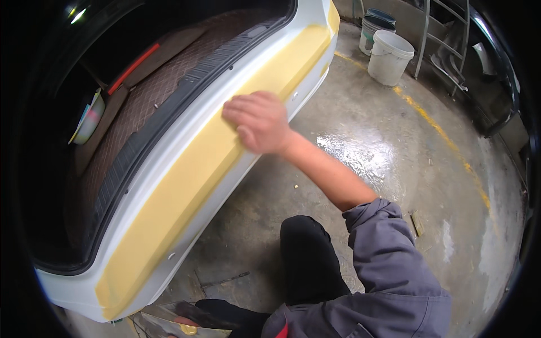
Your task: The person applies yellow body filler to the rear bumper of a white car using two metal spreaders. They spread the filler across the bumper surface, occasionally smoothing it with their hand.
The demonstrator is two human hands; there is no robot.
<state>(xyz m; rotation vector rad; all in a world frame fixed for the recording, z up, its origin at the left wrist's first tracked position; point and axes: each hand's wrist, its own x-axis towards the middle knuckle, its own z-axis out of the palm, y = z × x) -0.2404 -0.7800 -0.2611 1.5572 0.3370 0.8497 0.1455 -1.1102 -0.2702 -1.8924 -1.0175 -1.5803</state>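
Across the white rear bumper (135,191) of a car runs a broad band of yellow body filler (186,180). My right hand (259,123) presses against the upper middle of this band, fingers together and bent, slightly blurred. Whatever lies under its palm is hidden. Low in the picture, beside my dark trouser leg, my left hand (185,309) shows only in part, in shadow. It grips a thin flat plate (160,322) that carries a small lump of yellow putty (188,329).
Left of the bumper, the open trunk has a quilted mat (149,93) and a pale basin (90,121). White bucket (390,56), darker buckets (376,25) and a metal ladder (442,36) stand at the far right. A small block (417,223) lies on the concrete floor (360,146).
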